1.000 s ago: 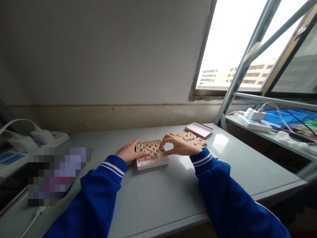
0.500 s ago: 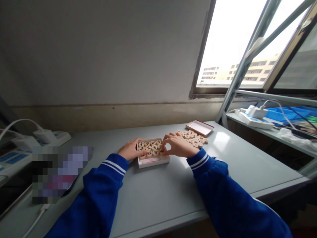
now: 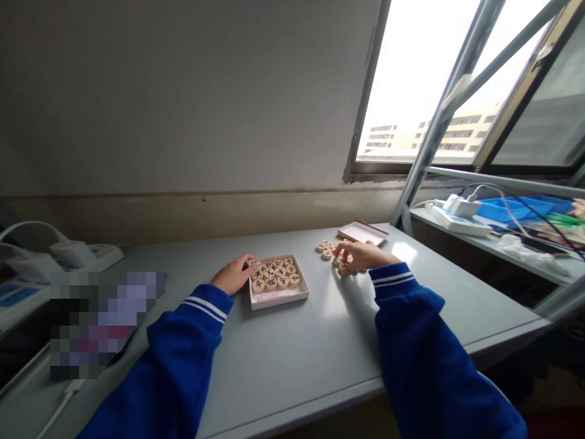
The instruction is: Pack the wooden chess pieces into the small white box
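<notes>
A shallow white box point(image 3: 280, 300) lies on the desk with rows of round wooden Chinese chess pieces point(image 3: 270, 282) in it, dark characters facing up. A pinkish sheet shows along its near side. My left hand point(image 3: 233, 274) grips the box's left wall, thumb over the rim. To the right, my right hand point(image 3: 362, 255) is over a group of loose chess pieces point(image 3: 326, 249) with reddish markings. Its thumb and forefinger are curved and apart around pieces there; the hand covers part of the group.
Behind the loose pieces lies an open box lid point(image 3: 363, 231). A blurred-out flat device point(image 3: 109, 323) with a cable is at left, near a power strip point(image 3: 105, 256). At right a metal frame point(image 3: 425, 137) rises beside a shelf holding another power strip point(image 3: 459, 219) and blue tray point(image 3: 498, 210).
My right hand has left the box and moved right to the loose pieces. A piece it was placing now sits in the box's near row. My left hand stays at the box.
</notes>
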`<state>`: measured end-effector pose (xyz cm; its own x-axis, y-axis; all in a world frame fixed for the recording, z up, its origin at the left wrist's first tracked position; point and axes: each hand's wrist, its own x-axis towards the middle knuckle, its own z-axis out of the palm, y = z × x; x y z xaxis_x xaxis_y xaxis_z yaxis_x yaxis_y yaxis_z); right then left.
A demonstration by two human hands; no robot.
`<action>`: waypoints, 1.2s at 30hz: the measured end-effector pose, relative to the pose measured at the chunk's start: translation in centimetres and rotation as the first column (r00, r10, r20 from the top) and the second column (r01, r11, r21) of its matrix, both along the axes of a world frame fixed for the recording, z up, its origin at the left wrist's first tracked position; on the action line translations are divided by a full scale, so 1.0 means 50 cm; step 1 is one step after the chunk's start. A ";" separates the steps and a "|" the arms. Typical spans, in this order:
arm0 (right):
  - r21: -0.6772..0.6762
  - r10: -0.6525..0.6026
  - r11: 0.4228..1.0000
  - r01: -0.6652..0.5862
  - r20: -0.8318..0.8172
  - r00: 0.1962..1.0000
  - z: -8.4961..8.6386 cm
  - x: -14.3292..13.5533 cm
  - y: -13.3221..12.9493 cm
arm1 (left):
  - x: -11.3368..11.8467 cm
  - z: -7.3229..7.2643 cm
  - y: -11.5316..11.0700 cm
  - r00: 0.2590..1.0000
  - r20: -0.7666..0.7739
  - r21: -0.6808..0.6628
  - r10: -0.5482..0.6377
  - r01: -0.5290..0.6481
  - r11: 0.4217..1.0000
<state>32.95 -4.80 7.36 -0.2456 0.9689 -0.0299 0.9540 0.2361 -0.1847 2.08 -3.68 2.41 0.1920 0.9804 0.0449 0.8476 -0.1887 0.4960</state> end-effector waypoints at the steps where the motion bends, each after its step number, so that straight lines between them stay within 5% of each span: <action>1: -0.021 -0.002 1.000 0.001 -0.007 1.000 0.000 0.005 -0.002 | -0.002 -0.002 0.002 1.000 0.000 0.002 0.012 -0.012 1.000; 8: -0.023 -0.003 1.000 0.003 0.010 1.000 -0.006 0.011 0.001 | -0.008 -0.008 0.011 0.997 0.070 0.016 0.014 -0.015 1.000; 16: -0.053 0.143 0.988 -0.148 -0.089 0.986 -0.022 -0.002 0.011 | -0.006 -0.009 0.010 0.997 0.071 0.026 0.017 -0.019 0.999; 23: 0.075 0.473 0.873 -0.483 -0.373 0.798 -0.007 -0.144 -0.015 | -0.005 -0.012 0.013 0.996 0.083 0.024 0.041 -0.043 0.999; 29: 0.153 0.589 0.807 -0.570 -0.271 0.761 -0.034 -0.246 -0.015 | -0.005 -0.015 0.015 0.995 0.094 0.038 0.028 -0.032 0.999; 36: 0.253 0.618 0.785 -0.566 -0.241 0.749 -0.055 -0.258 -0.029 | -0.005 -0.015 0.014 0.998 0.063 0.049 0.024 -0.027 0.998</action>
<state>20.06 -6.24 4.60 -0.7425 0.6101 0.2763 0.5169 0.7844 -0.3430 1.81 -2.96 1.63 0.1622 0.9812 0.1046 0.8201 -0.1930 0.5387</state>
